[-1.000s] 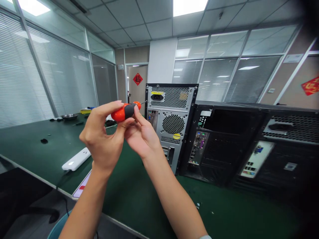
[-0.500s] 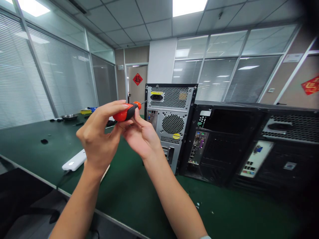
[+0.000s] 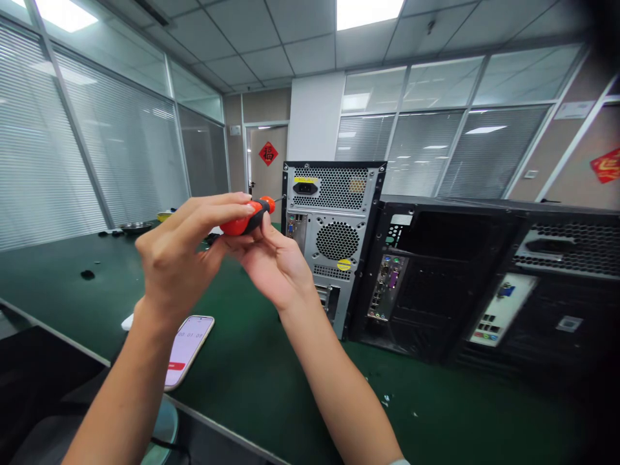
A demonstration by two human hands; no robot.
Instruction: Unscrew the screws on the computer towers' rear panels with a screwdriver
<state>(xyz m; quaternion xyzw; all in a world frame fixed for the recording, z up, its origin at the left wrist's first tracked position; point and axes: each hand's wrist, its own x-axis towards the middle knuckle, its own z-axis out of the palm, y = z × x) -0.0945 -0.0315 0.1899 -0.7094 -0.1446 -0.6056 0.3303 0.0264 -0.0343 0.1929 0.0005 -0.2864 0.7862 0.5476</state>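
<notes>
A red and black screwdriver (image 3: 252, 218) is held level in front of me. My left hand (image 3: 177, 248) is closed around the rear of its handle, thumb below and fingers on top. Nearer the shaft, my right hand (image 3: 276, 265) pinches the handle from below and the right. The thin shaft points to the upper left edge of the back of a silver computer case (image 3: 317, 223). Its tip is at a screw spot there, though whether it is seated I cannot tell. The case stands upright, with a fan grille and power socket facing me.
Two black computer cases (image 3: 436, 278) stand to the right on the green table (image 3: 252, 381). A phone (image 3: 191, 349) showing a timer lies partly behind my left forearm. Farther left are a metal bowl (image 3: 135, 227) and a small black piece (image 3: 87, 274). Small scraps lie at the right front.
My left hand has turned on the handle, its wrist and forearm swinging left. This uncovers the phone and hides most of the white device. My right hand and the shaft have barely moved.
</notes>
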